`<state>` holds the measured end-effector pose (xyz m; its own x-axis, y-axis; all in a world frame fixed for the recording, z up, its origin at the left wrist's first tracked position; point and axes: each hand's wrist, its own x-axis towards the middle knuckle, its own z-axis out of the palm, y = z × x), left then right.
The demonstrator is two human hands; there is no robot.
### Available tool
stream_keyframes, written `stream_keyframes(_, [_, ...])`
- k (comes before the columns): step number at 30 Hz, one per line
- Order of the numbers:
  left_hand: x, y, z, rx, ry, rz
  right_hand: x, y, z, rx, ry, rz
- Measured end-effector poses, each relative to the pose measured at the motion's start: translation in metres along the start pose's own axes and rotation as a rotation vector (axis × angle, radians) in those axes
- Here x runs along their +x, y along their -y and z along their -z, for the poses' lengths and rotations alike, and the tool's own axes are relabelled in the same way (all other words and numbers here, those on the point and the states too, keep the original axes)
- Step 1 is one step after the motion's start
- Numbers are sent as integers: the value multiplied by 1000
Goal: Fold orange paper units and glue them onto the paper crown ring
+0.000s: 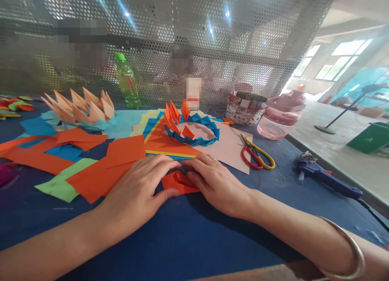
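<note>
A small piece of orange paper [174, 183], partly folded, lies on the blue table in front of me. My left hand [152, 175] holds its left side, thumb at the near edge and fingers at the far edge. From the right, my right hand [209, 173] grips the same paper, its fingertips close to those of the left; they hide part of the fold. Just beyond stands a ring of folded blue paper [209, 140] with several orange points [172, 111] at its left. It rests on a stack of coloured sheets [158, 141].
Orange sheets [127, 151] and a green sheet [65, 179] lie left, before a peach paper crown [88, 107]. Scissors [258, 153], a glue gun [325, 175], a pink bottle [279, 115] and a round container [246, 109] are right. A green bottle [127, 82] stands by the perforated screen [146, 26].
</note>
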<state>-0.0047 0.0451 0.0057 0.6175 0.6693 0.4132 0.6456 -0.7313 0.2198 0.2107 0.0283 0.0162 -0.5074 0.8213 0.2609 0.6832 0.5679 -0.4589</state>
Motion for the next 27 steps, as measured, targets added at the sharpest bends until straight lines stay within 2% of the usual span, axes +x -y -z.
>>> stream_keyframes(5, [1,-3,5,29,-44,-30,12,0,-3,-69,61,69])
stream_keyframes(9, [-1,-5,7,40,-62,-28,14,-1,-4,-26,-7,89])
stream_keyframes(11, [-2,-5,7,54,-61,-28,13,-1,-5,46,-61,43])
stream_keyframes(15, [-5,-6,9,49,-64,-25,10,0,-6,326,-139,-166])
stream_keyframes(19, [-9,-11,12,31,-151,-44,5,4,-6,579,-222,-292])
stream_keyframes(23, [-11,-20,14,-85,-132,-68,2,10,-6,676,-251,-335])
stream_keyframes(27, [-11,-25,15,-134,-94,-39,-2,16,-9,701,-184,-323])
